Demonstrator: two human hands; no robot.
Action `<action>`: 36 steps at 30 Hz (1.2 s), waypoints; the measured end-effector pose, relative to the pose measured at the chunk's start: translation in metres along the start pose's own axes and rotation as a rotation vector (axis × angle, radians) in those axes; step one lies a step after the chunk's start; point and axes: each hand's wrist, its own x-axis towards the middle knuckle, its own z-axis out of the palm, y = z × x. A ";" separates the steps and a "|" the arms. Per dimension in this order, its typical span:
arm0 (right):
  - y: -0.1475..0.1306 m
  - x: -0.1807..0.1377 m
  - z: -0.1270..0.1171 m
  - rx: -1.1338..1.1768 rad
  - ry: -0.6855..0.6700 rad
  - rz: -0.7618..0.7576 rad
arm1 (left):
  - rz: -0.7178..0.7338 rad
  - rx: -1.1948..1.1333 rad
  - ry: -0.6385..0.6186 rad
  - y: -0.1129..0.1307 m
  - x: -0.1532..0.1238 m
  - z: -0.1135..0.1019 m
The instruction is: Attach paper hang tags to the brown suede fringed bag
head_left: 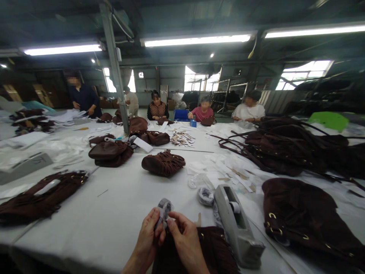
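Near the front edge of the table both my hands are raised over a dark brown fringed bag. Between them is a small grey coil in thin clear wrapping. Fingers and thumb of my left hand pinch its left side. My right hand is closed at its right side, thumb and forefinger together on the wrapping. A similar wrapped coil lies just beyond, beside a grey tape dispenser. What exactly is coiled inside the wrapping cannot be made out.
Brown bags lie at left, centre and right. A heap of strapped bags fills the right side. Paper scraps and plastic litter the white table. A metal post rises at left; several people work across the table.
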 end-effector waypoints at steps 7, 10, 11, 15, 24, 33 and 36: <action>-0.004 0.007 0.000 0.067 -0.118 0.013 | 0.003 0.041 -0.069 0.001 -0.005 0.005; -0.008 0.008 -0.001 0.057 -0.139 -0.018 | 0.003 0.060 -0.067 0.001 -0.006 0.005; -0.009 0.007 -0.001 0.030 -0.120 -0.032 | -0.002 0.065 -0.068 0.001 -0.006 0.004; -0.009 0.004 -0.001 -0.130 -0.051 -0.089 | -0.018 0.060 -0.052 0.001 -0.005 0.004; -0.007 -0.001 0.004 -0.403 0.024 -0.220 | -0.055 -0.046 -0.079 -0.002 -0.003 0.000; 0.005 -0.002 0.008 -0.562 0.082 -0.410 | -0.097 -0.069 -0.117 -0.001 -0.007 -0.005; 0.017 0.003 0.010 -0.655 0.121 -0.489 | -0.079 -0.094 -0.080 -0.002 -0.008 -0.001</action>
